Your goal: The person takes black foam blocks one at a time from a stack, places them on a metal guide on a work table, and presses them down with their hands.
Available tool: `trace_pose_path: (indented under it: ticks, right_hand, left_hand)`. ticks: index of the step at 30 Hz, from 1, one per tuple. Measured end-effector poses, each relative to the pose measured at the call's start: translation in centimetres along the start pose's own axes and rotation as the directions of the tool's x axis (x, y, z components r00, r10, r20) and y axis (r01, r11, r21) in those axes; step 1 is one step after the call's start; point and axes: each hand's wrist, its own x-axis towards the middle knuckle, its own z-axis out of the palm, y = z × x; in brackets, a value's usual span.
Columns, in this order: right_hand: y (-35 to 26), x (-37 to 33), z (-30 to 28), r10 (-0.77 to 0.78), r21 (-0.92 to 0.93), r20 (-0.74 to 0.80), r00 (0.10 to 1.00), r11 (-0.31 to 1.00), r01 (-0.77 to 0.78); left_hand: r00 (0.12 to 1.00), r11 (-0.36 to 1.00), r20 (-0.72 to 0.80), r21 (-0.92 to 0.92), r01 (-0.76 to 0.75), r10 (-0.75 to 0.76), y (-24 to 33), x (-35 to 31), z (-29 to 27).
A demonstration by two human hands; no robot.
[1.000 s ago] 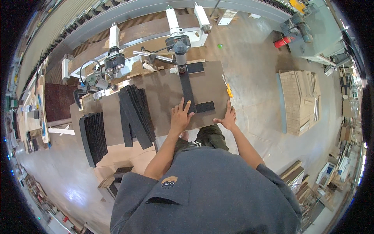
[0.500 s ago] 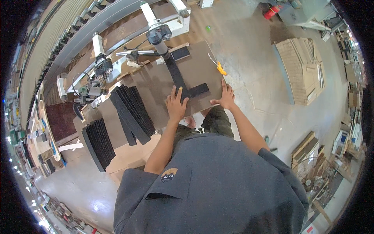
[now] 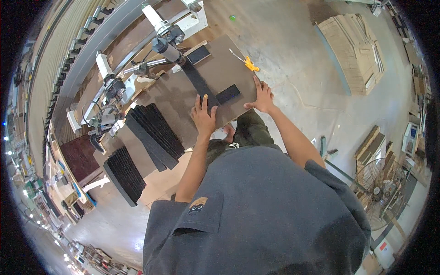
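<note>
In the head view, the left hand (image 3: 203,118) is lying open near the upper centre of the frame, fingers spread and closed on nothing, its fingertips reaching the lower end of a long black strip (image 3: 197,79). The strip is slanting up and left from there, its far end sitting below a grey cylindrical tool head (image 3: 167,49). A short black piece (image 3: 228,95) is lying between the hands, its left end meeting the strip. The right hand (image 3: 263,97) is resting, open and loose, at the right edge of a brown board (image 3: 229,68), just below an orange-handled tool (image 3: 250,64). Left of centre, the board is bearing a fanned stack of black strips (image 3: 153,136). Lower centre, a shirt pocket (image 3: 198,217) is showing; its contents are staying hidden.
</note>
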Motion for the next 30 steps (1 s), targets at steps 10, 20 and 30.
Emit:
trace_pose_path:
  ticks: [10, 20, 30]
  right_hand:
    - [-0.2, 0.0, -0.6, -0.003, -0.011, 0.008, 1.000, 1.000, 0.003]
    - [-0.5, -0.3, -1.3, 0.019, 0.013, 0.043, 0.999, 1.000, -0.019]
    - [-0.3, -0.5, -1.3, -0.017, 0.030, 0.024, 1.000, 0.999, 0.016]
  left_hand:
    - [0.997, 0.992, -0.045, 0.112, -0.060, 0.066, 0.5, 0.1, 0.8]
    - [0.998, 0.991, -0.043, 0.127, -0.040, 0.046, 1.5, 0.5, 0.5]
    - [0.996, 0.991, -0.073, 0.128, -0.035, 0.045, 1.1, 0.3, 0.9]
